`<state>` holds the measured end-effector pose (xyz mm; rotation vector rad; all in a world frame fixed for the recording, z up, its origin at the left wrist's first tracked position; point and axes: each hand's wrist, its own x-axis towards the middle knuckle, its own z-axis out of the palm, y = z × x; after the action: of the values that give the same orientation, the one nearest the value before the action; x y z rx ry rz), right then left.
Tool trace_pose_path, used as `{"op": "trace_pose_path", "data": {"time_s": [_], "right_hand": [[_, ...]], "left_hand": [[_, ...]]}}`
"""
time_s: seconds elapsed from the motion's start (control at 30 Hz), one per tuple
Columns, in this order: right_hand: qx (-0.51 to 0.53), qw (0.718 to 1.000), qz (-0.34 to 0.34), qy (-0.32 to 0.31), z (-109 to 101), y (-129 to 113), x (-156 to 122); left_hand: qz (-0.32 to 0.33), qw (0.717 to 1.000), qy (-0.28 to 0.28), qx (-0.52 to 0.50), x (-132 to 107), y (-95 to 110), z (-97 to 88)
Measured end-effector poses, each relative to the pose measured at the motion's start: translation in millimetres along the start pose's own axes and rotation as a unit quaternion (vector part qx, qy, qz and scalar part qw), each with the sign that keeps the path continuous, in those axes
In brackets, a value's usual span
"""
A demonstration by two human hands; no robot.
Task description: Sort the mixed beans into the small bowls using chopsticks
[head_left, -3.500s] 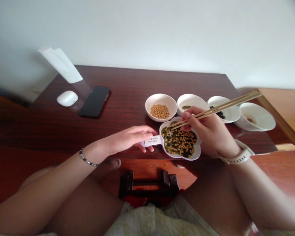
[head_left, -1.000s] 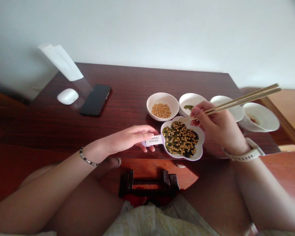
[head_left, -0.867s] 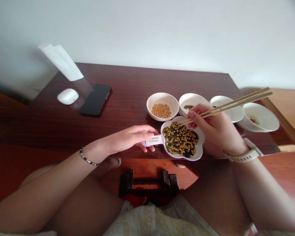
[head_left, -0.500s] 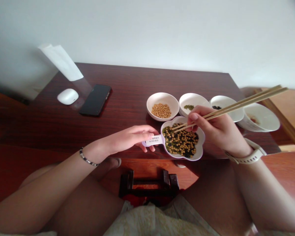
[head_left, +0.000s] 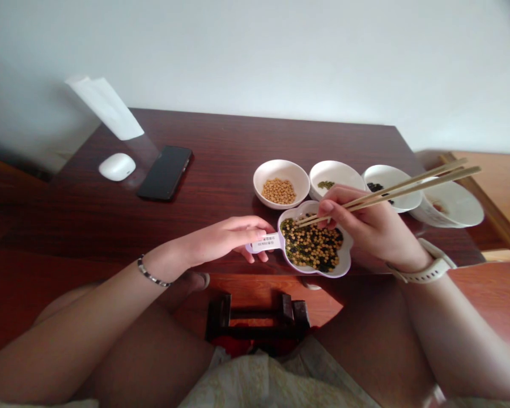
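Observation:
My left hand [head_left: 242,235] is closed around the labelled handle of a flower-shaped bowl [head_left: 345,258], which sits at the table's front edge. Mixed yellow, green and black beans [head_left: 312,246] cover its bottom. Held in my right hand [head_left: 361,221] is a pair of chopsticks [head_left: 412,187], their tips down among the beans at the bowl's left side. Whether a bean is pinched between the tips is too small to tell. Behind stand a white bowl [head_left: 259,195] of yellow beans, a bowl [head_left: 340,170] with a few green beans and a bowl [head_left: 393,173] with some black beans.
A fourth white bowl [head_left: 463,207] with something reddish inside stands at the far right. To the left lie a black phone [head_left: 165,173] and a white computer mouse [head_left: 117,166], with a white folded paper piece [head_left: 110,110] behind. The wall borders the table's back edge.
My right hand has shifted slightly left, and the chopsticks' rear ends have dropped and spread apart. The tips moved a little left within the bowl. My left hand stays put.

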<state>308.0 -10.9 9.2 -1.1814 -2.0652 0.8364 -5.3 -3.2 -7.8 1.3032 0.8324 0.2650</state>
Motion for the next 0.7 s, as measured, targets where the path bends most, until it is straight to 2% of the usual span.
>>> {"op": "trace_pose_path", "data": {"time_s": [0.13, 0.2, 0.33, 0.53, 0.7], "right_hand": [[-0.062, 0.997, 0.013, 0.053, -0.3, 1.2, 0.9], [-0.079, 0.996, 0.015, 0.041, 0.9, 0.7, 1.5], [-0.015, 1.000, 0.004, -0.002, 2.9, -2.9, 1.3], [-0.032, 0.999, 0.000, 0.036, 3.8, -4.8, 1.9], [-0.010, 0.999, -0.030, -0.030, 6.6, -3.3, 3.8]], "left_hand": [[-0.002, 1.000, 0.000, 0.002, -1.0, 1.1, 0.8], [0.000, 1.000, -0.001, -0.003, -1.0, 1.6, 1.2], [0.001, 1.000, 0.000, -0.006, -0.3, 2.1, 1.3], [0.004, 1.000, 0.001, -0.007, -0.3, 2.3, 0.8], [0.003, 1.000, -0.002, -0.007, 0.0, 4.4, 1.3]]}}
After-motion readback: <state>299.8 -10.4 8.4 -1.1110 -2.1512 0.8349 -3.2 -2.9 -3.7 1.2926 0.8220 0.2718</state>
